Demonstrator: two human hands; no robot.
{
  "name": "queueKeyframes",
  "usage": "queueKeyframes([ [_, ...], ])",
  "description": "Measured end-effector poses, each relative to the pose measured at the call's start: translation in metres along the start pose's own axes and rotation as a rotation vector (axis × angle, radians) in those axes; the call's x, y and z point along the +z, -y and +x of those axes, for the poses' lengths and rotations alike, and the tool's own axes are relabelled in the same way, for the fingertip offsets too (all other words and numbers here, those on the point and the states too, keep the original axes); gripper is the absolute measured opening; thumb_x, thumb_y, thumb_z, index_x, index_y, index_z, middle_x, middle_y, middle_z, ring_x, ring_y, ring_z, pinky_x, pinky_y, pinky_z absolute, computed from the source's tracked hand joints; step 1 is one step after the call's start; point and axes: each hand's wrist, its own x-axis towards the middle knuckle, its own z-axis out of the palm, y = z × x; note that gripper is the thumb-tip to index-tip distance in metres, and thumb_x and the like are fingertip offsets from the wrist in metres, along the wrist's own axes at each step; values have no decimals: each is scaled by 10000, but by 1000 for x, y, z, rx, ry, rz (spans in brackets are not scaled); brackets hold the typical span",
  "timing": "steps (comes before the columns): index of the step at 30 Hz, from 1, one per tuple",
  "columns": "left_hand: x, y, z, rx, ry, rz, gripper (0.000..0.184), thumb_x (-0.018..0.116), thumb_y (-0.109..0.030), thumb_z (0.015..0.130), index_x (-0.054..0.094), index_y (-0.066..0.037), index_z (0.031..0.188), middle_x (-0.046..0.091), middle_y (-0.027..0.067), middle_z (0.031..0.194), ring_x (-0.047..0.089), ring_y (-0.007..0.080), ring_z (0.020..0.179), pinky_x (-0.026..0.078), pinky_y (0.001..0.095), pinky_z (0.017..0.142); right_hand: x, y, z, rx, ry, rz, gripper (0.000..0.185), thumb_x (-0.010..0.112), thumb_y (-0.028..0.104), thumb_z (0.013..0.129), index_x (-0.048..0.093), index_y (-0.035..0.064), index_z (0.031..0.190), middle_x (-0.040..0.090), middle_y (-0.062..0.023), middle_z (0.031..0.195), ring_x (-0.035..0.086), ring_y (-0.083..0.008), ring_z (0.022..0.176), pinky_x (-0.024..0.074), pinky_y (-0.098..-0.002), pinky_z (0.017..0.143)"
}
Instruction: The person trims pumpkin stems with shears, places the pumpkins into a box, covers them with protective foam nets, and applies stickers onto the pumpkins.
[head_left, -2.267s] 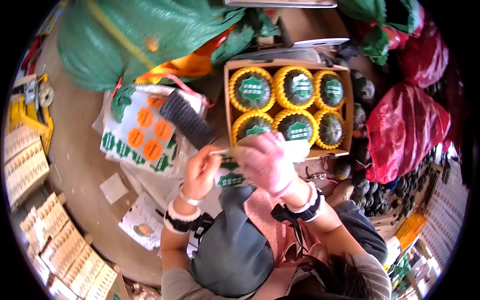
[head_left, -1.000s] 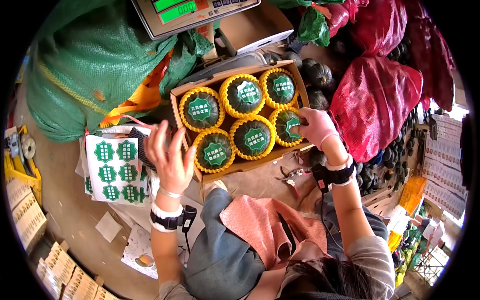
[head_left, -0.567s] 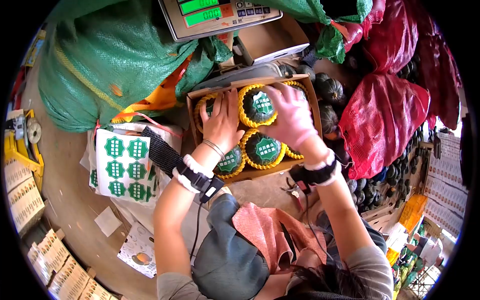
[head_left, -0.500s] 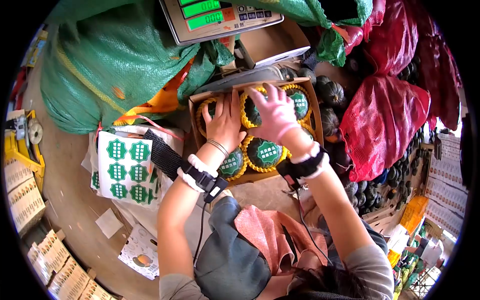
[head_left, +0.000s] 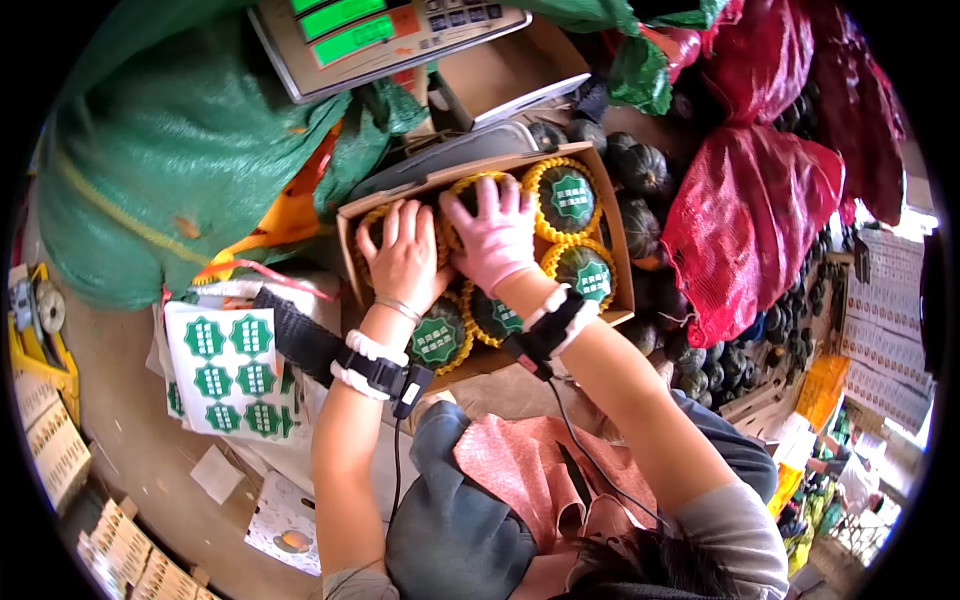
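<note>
A cardboard carton (head_left: 614,235) holds several dark green pumpkins, each in a yellow foam net. Green round labels with white writing show on top, as on the pumpkin (head_left: 571,196) at the upper right. My bare left hand (head_left: 403,258) lies with fingers spread over the upper left pumpkin and hides most of it. In a pink glove, my right hand (head_left: 495,235) rests on the upper middle pumpkin, fingers apart over its top. Its wrist partly covers the lower middle pumpkin (head_left: 492,318). The lower left pumpkin (head_left: 436,340) and lower right pumpkin (head_left: 588,277) show their labels.
Sheets of green labels (head_left: 222,365) lie left of the carton. A scale (head_left: 400,40) with a lit green display and an open box (head_left: 510,70) stand beyond it. A green sack (head_left: 190,170) bulges at left; red mesh sacks (head_left: 745,220) and loose pumpkins (head_left: 642,168) are at right.
My right hand has come down and left onto the upper middle pumpkin, baring the upper right label. My left hand stays over the upper left pumpkin. The view has shifted slightly.
</note>
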Motion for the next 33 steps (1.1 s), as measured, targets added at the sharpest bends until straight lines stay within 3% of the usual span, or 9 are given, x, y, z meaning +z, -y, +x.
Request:
queueKeyframes([
  [8, 8, -3, 3, 10, 1, 101, 907, 815, -370, 531, 426, -78, 1297, 421, 41, 1326, 343, 211, 1277, 209, 580, 979, 4, 12, 2, -21, 68, -162, 533, 524, 273, 836, 410, 255, 1357, 353, -195, 1365, 321, -459, 1251, 263, -681, 956],
  [13, 6, 0, 2, 24, 34, 37, 1017, 837, -406, 495, 364, -100, 1342, 396, 53, 1356, 318, 239, 1301, 191, 617, 988, -23, 4, 3, 7, 258, 25, 971, 811, 333, 544, 347, 272, 1394, 312, -182, 1403, 242, -451, 1309, 210, -637, 1026],
  [16, -15, 7, 1, 83, 106, -214, 1139, 849, -383, 500, 235, -116, 1421, 337, 77, 1423, 261, 287, 1337, 140, 618, 1022, -36, -22, 3, -21, 286, 318, 1029, 810, 381, 552, 282, 239, 1424, 297, -207, 1409, 198, -427, 1343, 173, -529, 1094],
  [20, -37, 21, -2, 296, 4, -649, 977, 777, -325, 683, 228, -69, 1449, 306, 185, 1448, 252, 349, 1355, 158, 434, 1106, -42, -33, -34, -203, -275, 184, 702, 593, 419, 811, 396, -8, 1333, 408, -194, 1364, 337, -371, 1303, 235, -520, 1077],
  [24, -53, -2, -8, 317, 26, -379, 902, 692, -395, 763, 219, -52, 1449, 207, 186, 1501, 177, 342, 1397, 158, 510, 1105, -23, -34, -56, -278, -30, 186, 768, 436, 569, 859, 399, -34, 1333, 349, -199, 1421, 293, -340, 1343, 227, -476, 1095],
  [27, -43, -5, -17, 276, 45, -276, 852, 550, -546, 823, 225, -73, 1453, 202, 165, 1509, 164, 335, 1402, 118, 620, 1062, -79, -62, -14, -218, 444, 314, 528, 533, 439, 855, 527, 74, 1237, 572, -154, 1201, 548, -303, 1112, 397, -428, 984],
  [29, -47, -1, -27, 257, 59, -195, 834, 534, -553, 833, 250, -59, 1442, 197, 167, 1510, 166, 352, 1398, 121, 610, 1066, -56, -109, 24, -145, 137, 563, 406, 574, 358, 829, 577, 107, 1149, 645, -129, 1025, 625, -315, 925, 483, -413, 859],
  [31, -52, 4, -36, 228, 65, -151, 825, 517, -566, 838, 269, -50, 1434, 195, 171, 1509, 166, 364, 1394, 120, 608, 1066, -68, -133, 67, 3, 83, 234, 426, 591, 321, 827, 562, 71, 1170, 621, -171, 1053, 604, -357, 954, 488, -416, 842],
  [33, -56, 7, -46, 194, 74, -142, 826, 499, -585, 840, 284, -46, 1427, 197, 177, 1506, 166, 372, 1393, 116, 614, 1062, -65, -151, 106, 92, 293, 123, 422, 592, 308, 810, 577, 88, 1170, 596, -153, 1143, 584, -350, 1019, 480, -434, 866],
])
